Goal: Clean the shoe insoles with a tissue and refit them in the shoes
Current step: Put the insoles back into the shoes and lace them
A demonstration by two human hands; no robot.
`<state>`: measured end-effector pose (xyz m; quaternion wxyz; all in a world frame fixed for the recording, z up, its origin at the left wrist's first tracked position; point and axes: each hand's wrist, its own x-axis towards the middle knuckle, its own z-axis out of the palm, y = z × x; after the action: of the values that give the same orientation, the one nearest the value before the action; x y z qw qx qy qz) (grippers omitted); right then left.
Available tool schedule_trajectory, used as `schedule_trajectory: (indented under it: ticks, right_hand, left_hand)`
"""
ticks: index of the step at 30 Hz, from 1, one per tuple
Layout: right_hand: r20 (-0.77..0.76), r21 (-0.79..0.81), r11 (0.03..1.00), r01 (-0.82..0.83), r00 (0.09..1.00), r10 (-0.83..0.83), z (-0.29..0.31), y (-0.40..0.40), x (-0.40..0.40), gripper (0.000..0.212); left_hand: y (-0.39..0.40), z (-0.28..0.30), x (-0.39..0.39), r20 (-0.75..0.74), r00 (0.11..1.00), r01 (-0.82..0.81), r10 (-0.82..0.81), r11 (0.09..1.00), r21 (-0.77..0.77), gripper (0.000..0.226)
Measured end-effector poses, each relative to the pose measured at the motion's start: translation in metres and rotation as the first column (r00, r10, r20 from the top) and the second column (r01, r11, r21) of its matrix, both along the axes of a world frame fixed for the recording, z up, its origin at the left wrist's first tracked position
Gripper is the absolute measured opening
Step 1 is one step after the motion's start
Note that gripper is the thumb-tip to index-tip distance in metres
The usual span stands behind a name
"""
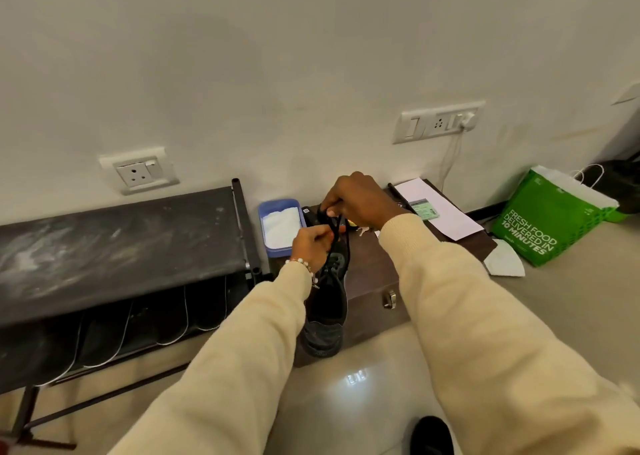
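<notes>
- Black lace-up shoe (325, 316) standing on brown wooden box (370, 274).
- Left hand (311, 240) pinching black shoelace (337, 233).
- Right hand (356, 200) gripping same lace, higher up.

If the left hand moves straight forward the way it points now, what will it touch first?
Probably the blue tray of white tissue lying just beyond the left hand, which pinches a black shoelace. Depth is unclear, so it could pass above.

Shoe (325, 311) on a low box (372, 274) against the wall, rack (114, 243) to its left, tray (278, 226) between rack and box, papers (438, 209) behind, mask (504, 259) and bag (550, 215) right, second shoe (431, 435) nearest on the floor.
</notes>
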<state>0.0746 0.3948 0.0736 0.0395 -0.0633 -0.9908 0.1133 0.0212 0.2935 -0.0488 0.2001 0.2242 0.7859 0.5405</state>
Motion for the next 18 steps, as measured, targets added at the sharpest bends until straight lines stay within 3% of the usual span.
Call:
schedule_trajectory:
  ticks: [3, 7, 9, 12, 15, 18]
  right_hand:
    - [-0.037, -0.068, 0.997, 0.031, 0.999, -0.033, -0.001, 0.004, 0.001, 0.022]
    - [-0.077, -0.324, 0.937, 0.134, 0.983, -0.167, -0.014, 0.010, -0.001, 0.021]
    - [-0.096, -0.417, 0.895, 0.160, 0.971, -0.218, -0.019, 0.013, 0.000, 0.022]
    - [-0.117, -0.547, 0.815, 0.189, 0.947, -0.299, -0.027, 0.020, 0.003, 0.023]
    - [-0.100, -0.647, 0.729, 0.225, 0.922, -0.373, -0.040, 0.029, 0.006, 0.025]
    - [-0.080, -0.763, 0.603, 0.234, 0.891, -0.447, -0.064, 0.035, 0.014, 0.030]
  left_hand:
    - [0.008, 0.008, 0.013, 0.169, 0.983, 0.028, -0.068, 0.973, 0.231, 0.033]
    - [0.000, 0.010, 0.017, 0.488, 0.840, 0.065, -0.237, 0.937, 0.344, 0.040]
    - [-0.003, 0.006, 0.014, 0.544, 0.803, 0.026, -0.241, 0.928, 0.372, 0.038]
    - [-0.011, -0.004, 0.008, 0.482, 0.857, -0.017, -0.183, 0.924, 0.381, 0.028]
    - [-0.016, -0.008, 0.001, 0.383, 0.914, -0.004, -0.132, 0.943, 0.333, 0.032]
    - [-0.015, 0.001, -0.011, 0.067, 0.995, 0.068, -0.073, 0.996, 0.062, 0.036]
